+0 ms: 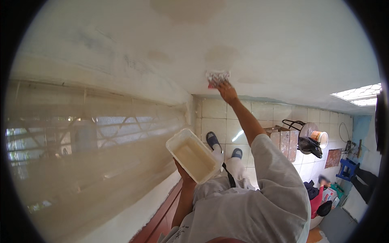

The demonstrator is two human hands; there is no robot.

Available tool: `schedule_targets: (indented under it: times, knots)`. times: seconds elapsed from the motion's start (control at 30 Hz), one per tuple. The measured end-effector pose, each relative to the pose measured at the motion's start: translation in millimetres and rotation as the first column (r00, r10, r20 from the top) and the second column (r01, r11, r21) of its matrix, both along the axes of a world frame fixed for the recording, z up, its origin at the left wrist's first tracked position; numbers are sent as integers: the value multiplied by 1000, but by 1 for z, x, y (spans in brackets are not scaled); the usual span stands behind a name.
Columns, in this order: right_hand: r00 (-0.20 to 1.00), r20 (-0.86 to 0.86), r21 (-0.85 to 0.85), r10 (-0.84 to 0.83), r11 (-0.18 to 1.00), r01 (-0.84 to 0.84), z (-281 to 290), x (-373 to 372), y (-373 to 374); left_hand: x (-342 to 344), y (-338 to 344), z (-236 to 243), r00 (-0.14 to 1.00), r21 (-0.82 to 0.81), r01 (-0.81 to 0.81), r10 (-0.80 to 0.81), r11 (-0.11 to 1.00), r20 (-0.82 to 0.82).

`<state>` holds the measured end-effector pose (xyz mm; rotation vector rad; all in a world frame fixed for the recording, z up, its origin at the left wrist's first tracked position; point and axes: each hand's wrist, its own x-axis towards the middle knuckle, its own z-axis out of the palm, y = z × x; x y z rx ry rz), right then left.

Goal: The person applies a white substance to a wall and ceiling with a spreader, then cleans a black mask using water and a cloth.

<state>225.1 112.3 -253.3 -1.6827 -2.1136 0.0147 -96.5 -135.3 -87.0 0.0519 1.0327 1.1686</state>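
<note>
My left hand point(185, 173) is closed on the side of a white rectangular tub point(172, 156) and holds it tilted in front of my body. Pale, cream-coloured residue coats its inside. My right hand point(227, 91) reaches far up and forward, its fingers wrapped round a wide scraper point(217, 76). White smears cover the scraper's face, and a bit of red shows at its lower edge. The scraper lies against the pale wall point(275, 48), just under a darker, damp-looking patch point(221, 52). My fingertips are partly hidden by the scraper.
At left, cloudy sheeting point(101, 162) covers a window. Stacked brown blocks point(287, 139), a black bag point(310, 146), an orange-and-white bucket point(321, 139) and a blue stool point(347, 169) stand on the tiled floor point(237, 131). Another person point(318, 200) in red is low at right, beside several items.
</note>
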Motion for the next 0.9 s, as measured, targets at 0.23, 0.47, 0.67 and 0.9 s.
schedule_targets:
  times: [0.23,0.47,0.67,0.9]
  knots:
    - [857,-483,26,-182,975,222,55,-70,-68,-44,55,-35,991,-58,36,-29,998,132]
    - [567,-801,367,-195,588,721,187,-41,-1,-48,64,-56,968,180,248,-236,952,-88]
    - [667,-668,234,-331,757,610,94,-118,62,-40,61,-21,959,34,281,-280,959,-33]
    - [710,-699,80,-85,977,196,65,-150,-15,-55,46,-12,966,-10,256,-256,967,-45]
